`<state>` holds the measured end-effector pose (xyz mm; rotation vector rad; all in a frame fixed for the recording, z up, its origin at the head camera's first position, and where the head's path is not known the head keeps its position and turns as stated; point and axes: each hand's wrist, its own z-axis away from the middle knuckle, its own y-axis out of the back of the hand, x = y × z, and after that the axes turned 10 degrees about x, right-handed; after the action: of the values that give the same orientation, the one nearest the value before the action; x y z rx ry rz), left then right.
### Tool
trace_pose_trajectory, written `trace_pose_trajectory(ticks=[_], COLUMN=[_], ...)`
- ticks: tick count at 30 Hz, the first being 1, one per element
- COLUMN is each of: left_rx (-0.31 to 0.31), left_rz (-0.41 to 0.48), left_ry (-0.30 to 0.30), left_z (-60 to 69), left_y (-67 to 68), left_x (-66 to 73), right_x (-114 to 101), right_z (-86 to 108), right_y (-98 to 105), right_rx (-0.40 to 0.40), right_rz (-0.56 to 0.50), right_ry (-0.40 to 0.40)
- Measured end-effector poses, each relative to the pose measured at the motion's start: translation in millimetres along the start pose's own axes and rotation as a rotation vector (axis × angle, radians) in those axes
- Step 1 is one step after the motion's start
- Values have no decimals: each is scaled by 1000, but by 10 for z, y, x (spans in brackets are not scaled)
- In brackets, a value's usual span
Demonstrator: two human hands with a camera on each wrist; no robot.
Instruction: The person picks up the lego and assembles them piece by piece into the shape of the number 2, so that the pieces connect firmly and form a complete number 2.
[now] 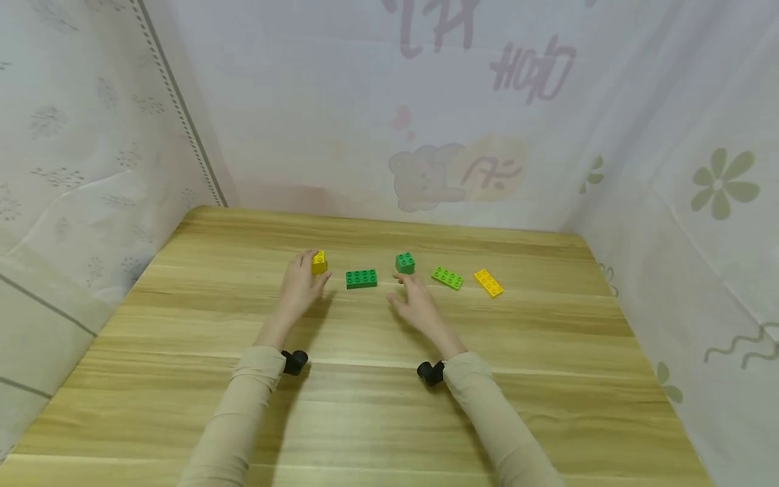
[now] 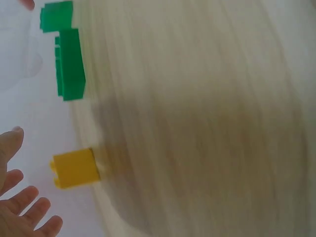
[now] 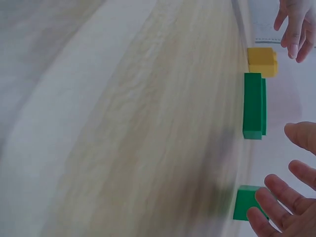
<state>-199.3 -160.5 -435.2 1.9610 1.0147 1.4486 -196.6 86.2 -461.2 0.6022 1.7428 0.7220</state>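
My left hand (image 1: pixel 299 284) hovers beside a yellow two-by-two toy building brick (image 1: pixel 319 262), fingers spread and apart from it in the left wrist view. To the right of that brick lies a long dark green brick (image 1: pixel 362 279) with two rows of studs. A square green brick (image 1: pixel 404 263) stands farther right. Just in front of it is my right hand (image 1: pixel 418 306), its thumb and fingers parted with nothing between them. In the right wrist view, the fingertips (image 3: pixel 265 197) partly cover the square green brick (image 3: pixel 245 203).
Flat on the wooden table (image 1: pixel 365 419) lie a light green plate brick (image 1: pixel 447 278) and a yellow plate brick (image 1: pixel 489 283), right of the square green brick. Patterned cloth (image 1: pixel 304 101) hangs behind the table and along its sides.
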Motion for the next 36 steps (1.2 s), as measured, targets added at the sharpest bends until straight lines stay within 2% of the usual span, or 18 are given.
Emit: trace_pose_trajectory(ticks=[5,15,20,29,36], left_rx=[-58,-177,-209,-246,-279], left_rz=[22,134,167,182,138], left_ry=[55,186,239,239,247], left_z=[-69,-207,-294,-390,-433], left_y=[15,6,-10,-81,-65], left_x=[-107,-211,-262,-300,-324], right_x=[-2,-16,-57,-94,-133], right_z=[-69,-206,-306,-466,-537], right_y=[-107,-227,-301,-404,-425], right_rx=[-18,-66,-69,-116,-127], right_rz=[-4,37,72,134,183], right_ry=[-17,-30,-19,-19,-15])
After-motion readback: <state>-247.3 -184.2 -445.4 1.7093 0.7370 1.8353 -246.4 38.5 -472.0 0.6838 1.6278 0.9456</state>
